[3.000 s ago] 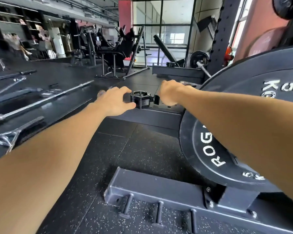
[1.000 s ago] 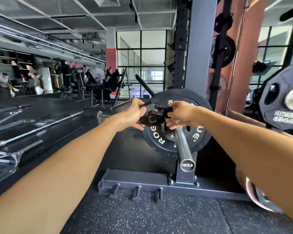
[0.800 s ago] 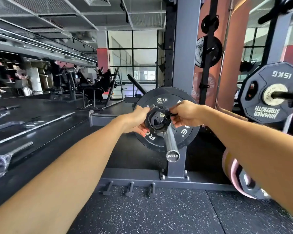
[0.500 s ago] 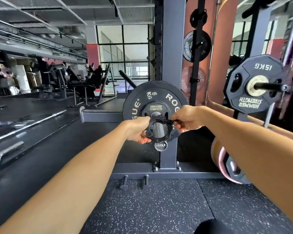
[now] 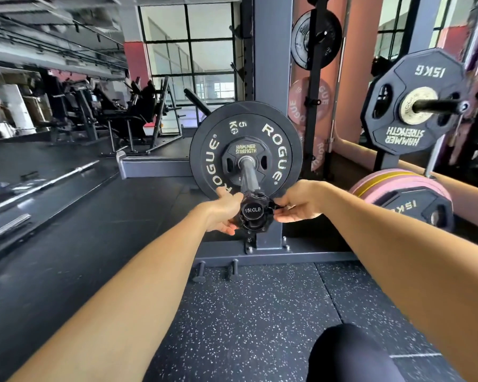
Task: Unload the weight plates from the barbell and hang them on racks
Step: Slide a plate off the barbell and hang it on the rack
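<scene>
Down at the bottom edge, a dark-clad knee [image 5: 351, 354] over the speckled rubber floor [image 5: 246, 312]. Both bare forearms reach straight ahead. The left hand [image 5: 222, 213] curls its fingers round the left side of the black collar [image 5: 253, 216], and the right hand [image 5: 298, 204] pinches the collar's lever on the right side, fingers drawn together on it. The collar sits right at the tip of the barbell sleeve [image 5: 249, 175], around the end cap marked 1500LB. Further along the sleeve, a small Hammer Strength plate [image 5: 246, 151] sits against the big black Rogue plate [image 5: 246, 150] marked 5 KG, both on the bar, well apart from the collar. Behind them, the grey rack upright [image 5: 272, 51]. Off to the right, a 15KG plate [image 5: 414, 103] hangs on a storage peg, with pink and yellow plates [image 5: 398, 186] stacked below it. Far left, bars lie on the black floor, machines beyond.
</scene>
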